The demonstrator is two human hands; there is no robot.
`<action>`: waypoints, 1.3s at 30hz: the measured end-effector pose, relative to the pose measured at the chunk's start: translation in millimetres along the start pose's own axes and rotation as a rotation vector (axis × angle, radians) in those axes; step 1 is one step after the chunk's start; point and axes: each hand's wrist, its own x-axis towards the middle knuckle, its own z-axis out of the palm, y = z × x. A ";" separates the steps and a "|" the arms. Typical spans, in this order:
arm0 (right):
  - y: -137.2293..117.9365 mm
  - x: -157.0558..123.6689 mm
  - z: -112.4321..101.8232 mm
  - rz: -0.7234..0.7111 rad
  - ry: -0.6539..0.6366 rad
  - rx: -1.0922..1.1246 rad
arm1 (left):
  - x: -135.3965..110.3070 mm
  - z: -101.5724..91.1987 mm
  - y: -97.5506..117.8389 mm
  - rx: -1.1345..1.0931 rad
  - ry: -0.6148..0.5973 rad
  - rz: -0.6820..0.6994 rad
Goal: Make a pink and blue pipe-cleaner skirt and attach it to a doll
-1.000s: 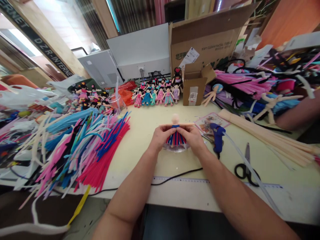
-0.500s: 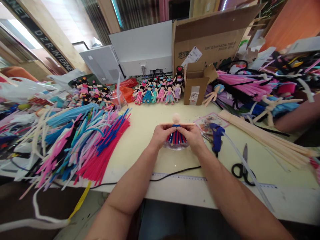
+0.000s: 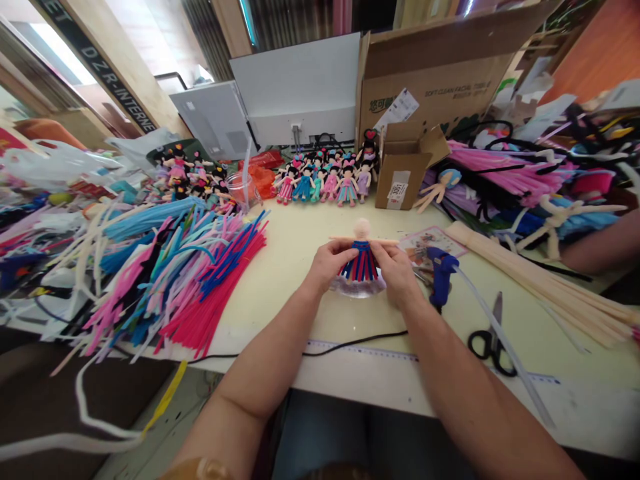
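Observation:
A small pipe-cleaner doll is held upright between my two hands above the table. It has a round cream head, straight outstretched cream arms and a blue-and-red striped skirt. My left hand pinches its left side, thumb at the blue waist. My right hand grips the opposite side of the skirt, fingers closed. Below the skirt lies a clear, shiny disc-like piece. To the right of my right hand is a blue glue gun, beside a printed card.
Bundles of coloured pipe cleaners cover the left. Finished dolls stand at the back beside a small cardboard box. Black scissors, a ruler and cream pipe cleaners lie nearer right. Another person's arm reaches in at right.
My thumbs have moved apart, exposing more of the doll's blue waist and skirt. The doll's arms tilt slightly now. The whole view has shifted a little.

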 end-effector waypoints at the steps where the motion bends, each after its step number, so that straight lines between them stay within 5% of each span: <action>1: 0.0 0.0 0.0 -0.002 -0.012 0.008 | 0.1 0.0 -0.3 0.000 0.004 0.000; 16: -1.3 -4.3 1.9 0.017 -0.059 -0.041 | -1.0 -1.6 1.9 0.024 -0.120 -0.039; 24: 3.1 1.6 -1.2 0.005 -0.042 0.004 | -0.7 -0.5 3.1 -0.052 0.018 -0.062; 39: -3.0 -5.7 4.0 0.025 -0.067 0.031 | -2.7 6.1 -1.3 -0.056 0.053 -0.041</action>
